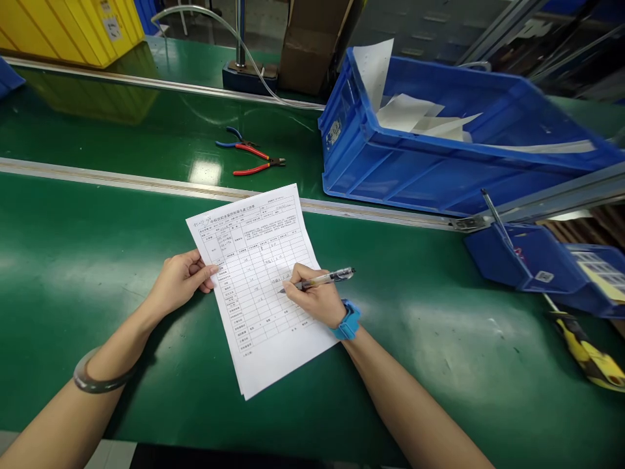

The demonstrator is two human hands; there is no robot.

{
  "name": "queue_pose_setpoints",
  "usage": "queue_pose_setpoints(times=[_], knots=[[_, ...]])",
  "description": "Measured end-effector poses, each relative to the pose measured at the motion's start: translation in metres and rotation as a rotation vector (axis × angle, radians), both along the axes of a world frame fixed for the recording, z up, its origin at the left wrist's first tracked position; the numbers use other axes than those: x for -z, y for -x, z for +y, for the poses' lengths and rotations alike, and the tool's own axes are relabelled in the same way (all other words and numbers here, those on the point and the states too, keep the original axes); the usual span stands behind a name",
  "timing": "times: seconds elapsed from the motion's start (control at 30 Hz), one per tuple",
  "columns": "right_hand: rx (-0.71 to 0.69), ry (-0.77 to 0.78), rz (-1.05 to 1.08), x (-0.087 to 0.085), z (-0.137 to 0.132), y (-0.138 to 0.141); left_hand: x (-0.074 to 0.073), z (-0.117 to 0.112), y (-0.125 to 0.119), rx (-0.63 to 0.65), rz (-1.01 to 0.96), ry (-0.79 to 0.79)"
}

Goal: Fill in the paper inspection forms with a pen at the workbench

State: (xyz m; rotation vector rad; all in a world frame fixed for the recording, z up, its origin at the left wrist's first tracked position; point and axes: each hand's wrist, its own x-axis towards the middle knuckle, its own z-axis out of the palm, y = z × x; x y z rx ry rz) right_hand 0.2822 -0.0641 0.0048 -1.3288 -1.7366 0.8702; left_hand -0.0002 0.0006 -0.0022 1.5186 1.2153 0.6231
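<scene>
Glossy green workbench (454,384); dim grey cabinets (415,29), perhaps, behind.

Pinches a printed form (254,286) by its left edge with the left hand (181,279), grips a pen (326,278) tip-down in the right hand (317,299)! Wears a blue band (347,320) there. Works at a green table (439,339), facing red pliers (272,162) and a blue bin (420,163) of papers (407,112).
</scene>
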Motion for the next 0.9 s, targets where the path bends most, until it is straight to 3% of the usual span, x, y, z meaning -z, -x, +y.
queue_pose_setpoints(times=[0.4,0.9], knots=[[0.041,-0.007,0.054,0.0000,0.0010,-0.0002,0.0024,-0.0007,0.0031,0.005,-0.002,0.012],[-0.010,-0.040,0.017,0.0018,0.0007,-0.0017,0.0018,0.0005,0.0010,-0.009,0.000,0.009]])
